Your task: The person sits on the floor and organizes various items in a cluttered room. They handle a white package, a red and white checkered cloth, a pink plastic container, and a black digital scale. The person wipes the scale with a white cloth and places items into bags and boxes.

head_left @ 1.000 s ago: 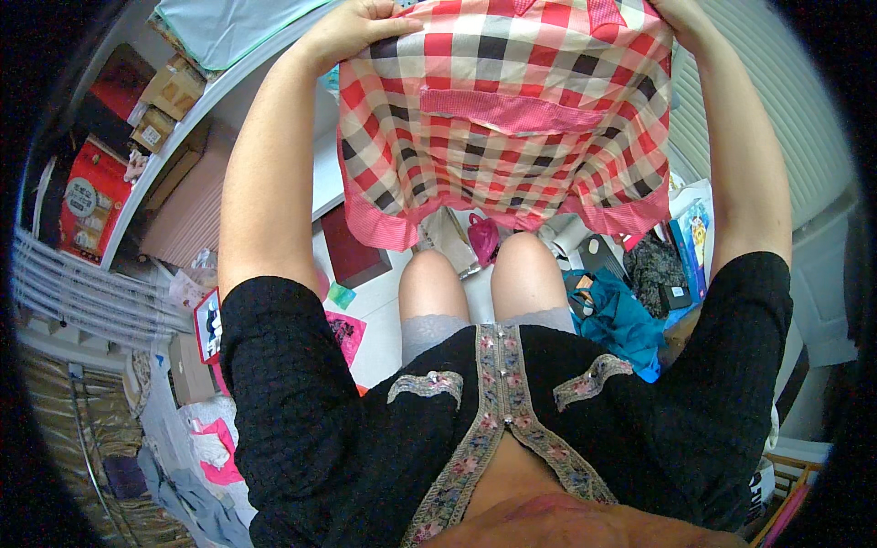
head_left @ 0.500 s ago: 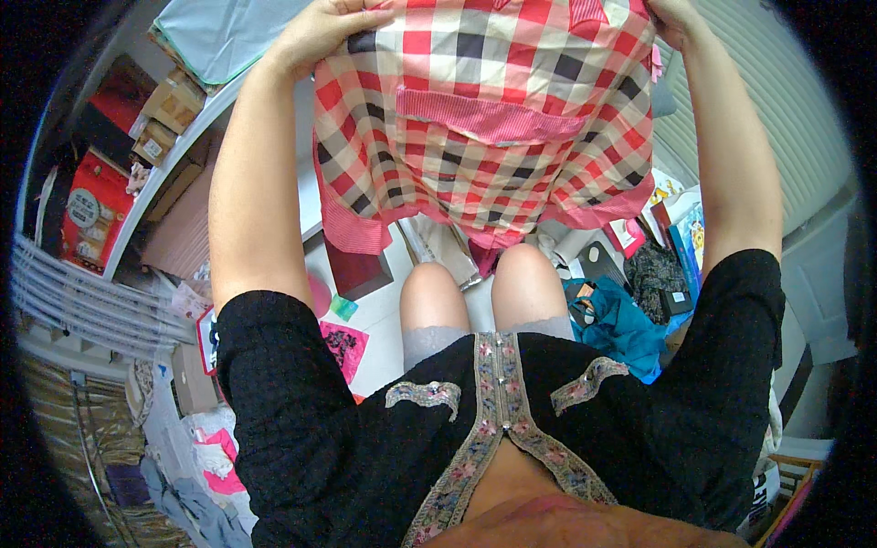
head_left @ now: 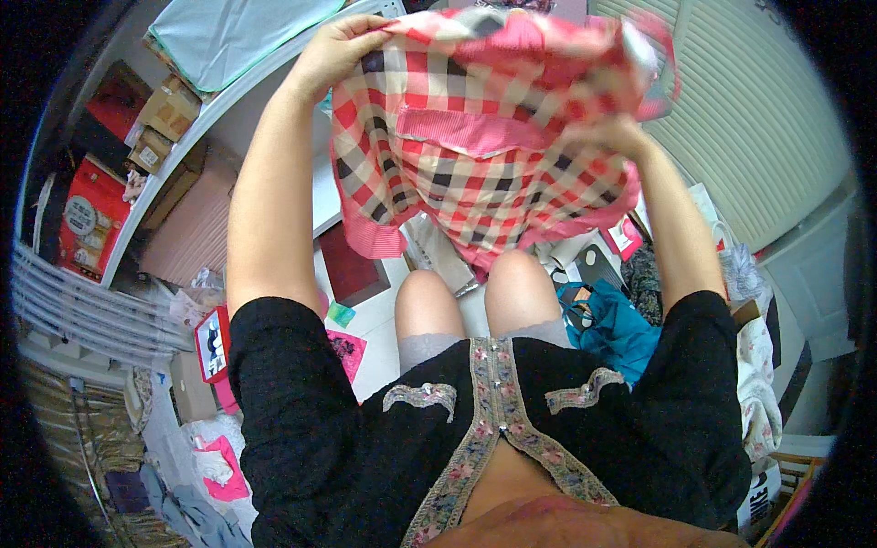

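Head view, one item in hand. Checked garment [head_left: 475, 155], red, white and dark squares with pink trim and a pink band across its middle: upper centre of the frame, held up in the air above my knees [head_left: 475, 288].

My left hand [head_left: 333, 50], upper left of centre: fingers clenched over the garment's top left edge, cloth bunched under them.

My right hand [head_left: 607, 137], right of centre: closed on the cloth lower down on its right side; the fabric above it is blurred, so how the top right corner lies I cannot tell.

Surroundings. White shelf edge [head_left: 183, 137] running along the upper left, with cardboard boxes [head_left: 164, 114] behind it and a red package [head_left: 87, 219] at far left. Teal cloth [head_left: 621, 329] just right of my right knee. Dark red square [head_left: 352, 269] on the floor below the garment's lower left corner. White slatted panel [head_left: 749, 119] at upper right. Black top [head_left: 365, 438] with patterned braid along the lower frame.
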A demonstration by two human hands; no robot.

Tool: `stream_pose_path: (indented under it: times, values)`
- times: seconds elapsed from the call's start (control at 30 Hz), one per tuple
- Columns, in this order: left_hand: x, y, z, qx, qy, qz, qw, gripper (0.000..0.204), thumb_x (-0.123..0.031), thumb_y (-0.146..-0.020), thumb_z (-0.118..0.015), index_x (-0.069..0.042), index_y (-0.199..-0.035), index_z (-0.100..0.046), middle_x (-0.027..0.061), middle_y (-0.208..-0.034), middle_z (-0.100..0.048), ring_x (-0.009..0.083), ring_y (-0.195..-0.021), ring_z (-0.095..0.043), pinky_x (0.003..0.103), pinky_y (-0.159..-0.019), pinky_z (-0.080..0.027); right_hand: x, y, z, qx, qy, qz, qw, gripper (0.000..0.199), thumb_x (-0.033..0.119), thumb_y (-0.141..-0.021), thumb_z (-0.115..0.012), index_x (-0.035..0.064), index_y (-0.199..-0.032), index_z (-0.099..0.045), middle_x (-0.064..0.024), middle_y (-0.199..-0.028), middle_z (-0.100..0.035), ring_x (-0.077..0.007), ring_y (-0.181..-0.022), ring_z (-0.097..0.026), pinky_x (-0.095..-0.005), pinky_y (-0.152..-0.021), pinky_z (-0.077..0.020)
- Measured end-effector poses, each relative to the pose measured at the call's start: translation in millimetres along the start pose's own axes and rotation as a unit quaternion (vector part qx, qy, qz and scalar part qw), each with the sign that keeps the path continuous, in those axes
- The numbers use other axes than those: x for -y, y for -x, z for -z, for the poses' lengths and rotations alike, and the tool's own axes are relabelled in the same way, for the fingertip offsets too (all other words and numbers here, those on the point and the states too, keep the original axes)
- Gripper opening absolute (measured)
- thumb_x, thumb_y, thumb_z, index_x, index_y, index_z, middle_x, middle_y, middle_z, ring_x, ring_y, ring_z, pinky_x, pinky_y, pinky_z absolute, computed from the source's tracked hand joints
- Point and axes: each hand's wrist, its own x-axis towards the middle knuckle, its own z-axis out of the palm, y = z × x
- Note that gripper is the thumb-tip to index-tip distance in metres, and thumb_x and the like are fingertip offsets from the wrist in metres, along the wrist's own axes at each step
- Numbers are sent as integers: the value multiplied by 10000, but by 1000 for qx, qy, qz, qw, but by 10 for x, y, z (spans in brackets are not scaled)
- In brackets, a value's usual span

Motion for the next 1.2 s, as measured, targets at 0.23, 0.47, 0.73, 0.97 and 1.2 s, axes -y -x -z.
stream_pose_path:
  times: [0.23,0.47,0.73,0.97,1.2]
  values:
    - [-31,218,-18,30,-151,1,988,229,-119,-937,-613,-54,-1134,-710,9,-1068,-696,108,-1005,-610,265,-913,-486,-467,184,49,-156,45,-97,982,361,-59,-850,-532,55,-1166,-663,6,-1031,-686,-109,-952,-626,-273,-867,-500]
    - [191,322,18,-5,-151,19,988,192,-62,-917,-586,-53,-1052,-723,4,-1020,-707,102,-963,-623,256,-898,-490,-121,233,274,-163,116,11,980,277,-16,-888,-524,47,-1127,-650,31,-1032,-640,-89,-976,-578,-247,-870,-467]
    - [470,388,-21,-16,-141,-4,990,205,-144,-911,-653,-84,-1101,-705,-9,-927,-691,90,-864,-631,257,-801,-518,-162,358,348,-191,83,-13,978,277,-10,-883,-573,75,-1141,-630,16,-1013,-642,-109,-954,-590,-262,-847,-476]
    - [479,568,-128,102,-359,-26,927,328,-336,-849,-715,-64,-1034,-717,125,-831,-704,214,-736,-662,349,-710,-522,48,465,323,-125,287,-45,949,278,166,-873,-662,56,-1127,-636,-54,-997,-673,-135,-928,-614,-289,-836,-485]
    - [216,596,82,-7,-23,51,998,240,-268,-878,-729,-38,-809,-712,-54,-694,-590,63,-687,-560,268,-606,-475,715,435,810,-102,137,-71,983,190,177,-874,-649,14,-950,-709,-10,-883,-700,-115,-809,-632,-286,-736,-518]
